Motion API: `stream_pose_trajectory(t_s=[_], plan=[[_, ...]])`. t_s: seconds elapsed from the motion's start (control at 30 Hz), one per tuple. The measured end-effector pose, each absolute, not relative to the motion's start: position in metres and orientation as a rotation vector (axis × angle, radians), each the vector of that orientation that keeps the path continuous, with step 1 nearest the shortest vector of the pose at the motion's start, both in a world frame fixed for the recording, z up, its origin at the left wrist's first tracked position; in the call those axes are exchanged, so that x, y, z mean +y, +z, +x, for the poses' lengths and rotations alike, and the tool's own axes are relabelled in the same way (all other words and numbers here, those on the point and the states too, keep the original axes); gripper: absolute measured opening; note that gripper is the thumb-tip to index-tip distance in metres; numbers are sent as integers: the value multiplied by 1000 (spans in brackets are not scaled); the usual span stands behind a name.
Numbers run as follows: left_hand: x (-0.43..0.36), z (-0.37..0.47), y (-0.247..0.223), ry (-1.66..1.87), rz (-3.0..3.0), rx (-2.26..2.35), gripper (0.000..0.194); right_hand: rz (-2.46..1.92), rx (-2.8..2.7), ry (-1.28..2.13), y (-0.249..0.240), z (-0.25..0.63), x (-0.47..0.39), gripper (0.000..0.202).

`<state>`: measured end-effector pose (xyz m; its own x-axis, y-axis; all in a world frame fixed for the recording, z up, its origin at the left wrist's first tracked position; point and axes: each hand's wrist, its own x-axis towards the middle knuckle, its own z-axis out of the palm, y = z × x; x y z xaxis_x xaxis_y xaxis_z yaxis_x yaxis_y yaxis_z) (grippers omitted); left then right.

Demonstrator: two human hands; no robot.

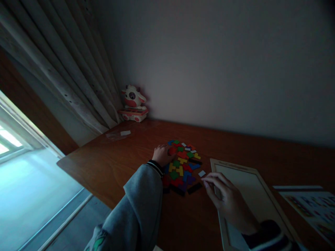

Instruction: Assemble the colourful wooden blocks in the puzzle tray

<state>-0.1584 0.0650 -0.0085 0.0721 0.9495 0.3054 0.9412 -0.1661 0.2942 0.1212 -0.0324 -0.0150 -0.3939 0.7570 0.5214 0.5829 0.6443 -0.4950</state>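
Observation:
My left hand rests at the left edge of a spread of coloured puzzle pieces, its fingertips beside a red piece; whether it grips one is hard to see. My right hand hovers over the left side of a framed board, thumb and fingers apart with nothing visible between them. Just off its fingertips lies a small white piece. Red, green, yellow, blue, purple and black pieces lie flat on the wooden table.
A toy cow stands at the back left against the wall. Near it lies clear plastic with a white label. A printed sheet is at the far right. The table's left edge borders the window side.

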Motion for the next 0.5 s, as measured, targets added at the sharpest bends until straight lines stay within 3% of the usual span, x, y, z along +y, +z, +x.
stream_pose_trajectory(t_s=[0.17,0.5], plan=[[67,-160,-9,807,2269,1905,48,-1038,-2121,287,-13,120,-33,15],[74,-164,-19,1051,2229,1694,27,-1037,-2138,312,-14,120,-32,15]])
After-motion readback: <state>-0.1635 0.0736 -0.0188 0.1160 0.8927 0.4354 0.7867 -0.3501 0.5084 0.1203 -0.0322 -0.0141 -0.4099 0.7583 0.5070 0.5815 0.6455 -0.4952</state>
